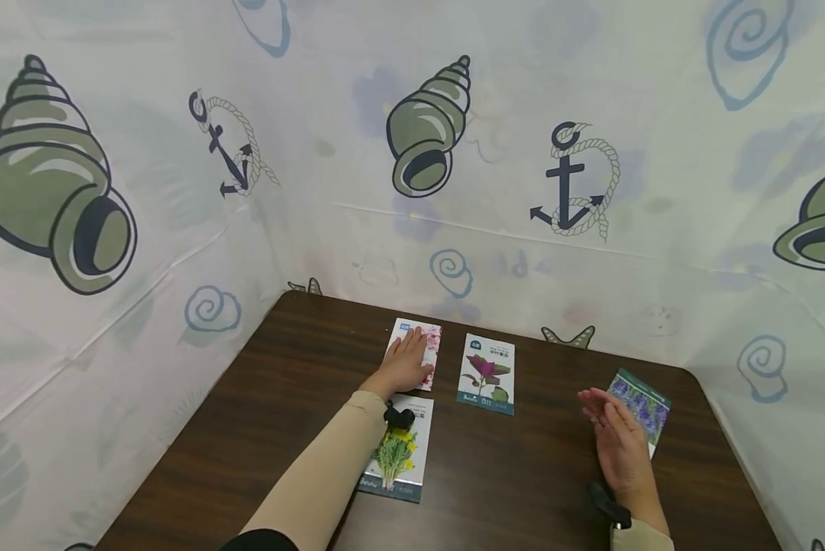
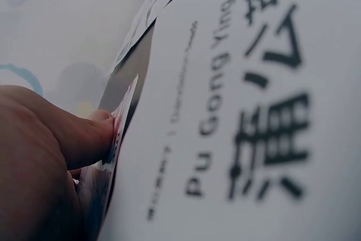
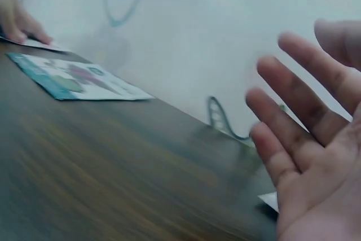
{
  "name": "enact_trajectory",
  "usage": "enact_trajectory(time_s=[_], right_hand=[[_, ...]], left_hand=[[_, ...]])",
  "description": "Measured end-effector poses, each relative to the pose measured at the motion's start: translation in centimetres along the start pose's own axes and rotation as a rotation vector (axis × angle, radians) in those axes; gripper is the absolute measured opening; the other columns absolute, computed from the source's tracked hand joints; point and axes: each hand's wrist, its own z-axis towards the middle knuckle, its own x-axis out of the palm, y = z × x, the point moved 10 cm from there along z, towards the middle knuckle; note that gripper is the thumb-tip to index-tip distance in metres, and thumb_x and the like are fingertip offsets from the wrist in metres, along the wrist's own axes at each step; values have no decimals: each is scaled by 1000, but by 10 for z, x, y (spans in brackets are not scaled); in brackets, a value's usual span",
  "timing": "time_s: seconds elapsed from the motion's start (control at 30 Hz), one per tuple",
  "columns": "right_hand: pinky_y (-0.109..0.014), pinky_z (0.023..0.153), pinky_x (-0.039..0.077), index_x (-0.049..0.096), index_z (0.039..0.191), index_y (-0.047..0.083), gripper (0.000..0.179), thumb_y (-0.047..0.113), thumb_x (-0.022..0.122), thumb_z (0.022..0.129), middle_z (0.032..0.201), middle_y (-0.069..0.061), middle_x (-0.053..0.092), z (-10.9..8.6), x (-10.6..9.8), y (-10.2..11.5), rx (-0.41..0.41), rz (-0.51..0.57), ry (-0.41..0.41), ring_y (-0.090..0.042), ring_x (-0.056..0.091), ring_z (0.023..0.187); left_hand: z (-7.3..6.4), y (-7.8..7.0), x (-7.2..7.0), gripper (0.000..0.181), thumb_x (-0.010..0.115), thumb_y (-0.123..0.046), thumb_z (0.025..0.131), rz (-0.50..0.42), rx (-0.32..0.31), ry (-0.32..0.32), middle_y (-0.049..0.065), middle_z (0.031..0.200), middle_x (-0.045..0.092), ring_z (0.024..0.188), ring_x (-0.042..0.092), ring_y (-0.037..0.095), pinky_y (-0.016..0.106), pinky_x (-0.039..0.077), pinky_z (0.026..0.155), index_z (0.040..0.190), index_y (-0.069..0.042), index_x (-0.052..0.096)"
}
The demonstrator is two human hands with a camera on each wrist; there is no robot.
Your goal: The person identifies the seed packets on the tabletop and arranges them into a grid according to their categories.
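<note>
My left hand (image 1: 404, 365) rests with spread fingers on a seed packet with pink blossoms (image 1: 432, 343) near the back of the table. Just below that wrist lies a dandelion seed packet (image 1: 395, 451), partly hidden by the forearm; its large print fills the left wrist view. To the right is a packet with a purple-leaved plant (image 1: 486, 375), which neither hand touches. My right hand (image 1: 622, 444) is held palm inward with fingers extended, holding nothing. Behind it, partly covered, lies a packet with violet-blue flowers (image 1: 643, 405).
The dark wooden table (image 1: 523, 490) meets a pale curtain (image 1: 344, 245) printed with shells and anchors along its back and sides. Small dark cameras (image 1: 399, 417) are strapped on both wrists.
</note>
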Motion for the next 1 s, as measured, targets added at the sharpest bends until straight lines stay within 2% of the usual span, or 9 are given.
enact_trajectory(time_s=[0.13,0.23,0.33,0.43,0.53,0.67,0.8,0.9,1.0], right_hand=[[-30,114,42,34,148,-16,46,11,36,110,138,-10,64,-2,-26,11,-60,7,-119,-24,56,135],[-30,114,42,36,146,-18,46,8,39,109,136,-14,65,-4,-41,17,-106,6,-202,-26,56,134],[-29,113,43,40,143,-19,45,8,44,108,136,-17,64,-7,-56,20,-116,-13,-316,-27,56,133],[-26,109,44,46,141,-15,44,12,49,106,137,-15,64,-11,-71,19,-77,-96,-447,-25,56,132],[-18,103,44,54,140,-7,43,17,55,105,138,-9,63,-14,-79,15,15,-245,-536,-17,55,131],[-8,98,40,57,142,3,42,22,56,104,141,-4,58,-15,-80,9,134,-440,-549,-10,47,132],[-7,98,39,57,143,8,43,26,57,104,144,-4,56,-16,-80,7,177,-493,-554,-11,45,134],[-10,103,38,56,145,12,43,28,55,105,148,-4,53,-18,-81,4,219,-516,-565,-13,43,137],[-22,117,34,52,149,18,45,32,51,107,155,-3,46,-19,-82,-1,285,-596,-556,-15,39,143]], left_hand=[[-1,-2,-5,76,48,-40,105,42,-1,-1,10,173,-1,161,-4,27,52,-1,129,164,-7,11],[-1,-3,-6,76,49,-40,105,56,-2,-8,11,173,2,161,-2,28,52,1,129,163,-7,13],[1,-1,-2,76,47,-41,105,51,-6,2,10,173,-2,161,-4,27,51,-1,129,164,-8,11],[4,2,2,77,47,-42,105,39,-3,3,9,173,-4,160,-6,26,51,-3,129,164,-9,9],[5,4,5,77,47,-42,105,31,-3,-1,8,173,-5,160,-7,24,50,-3,129,164,-9,9],[3,3,2,77,49,-40,105,19,-3,-1,8,173,-4,161,-6,25,51,-2,129,164,-8,11],[-1,-2,-2,77,50,-40,104,12,12,-8,10,173,-1,161,-3,28,53,0,128,164,-7,13],[-3,-4,-5,76,49,-40,105,44,10,-9,12,173,1,161,-1,29,53,2,129,163,-6,14],[-4,-4,-4,76,48,-39,105,57,2,-2,11,173,0,161,-2,27,52,2,129,164,-7,12]])
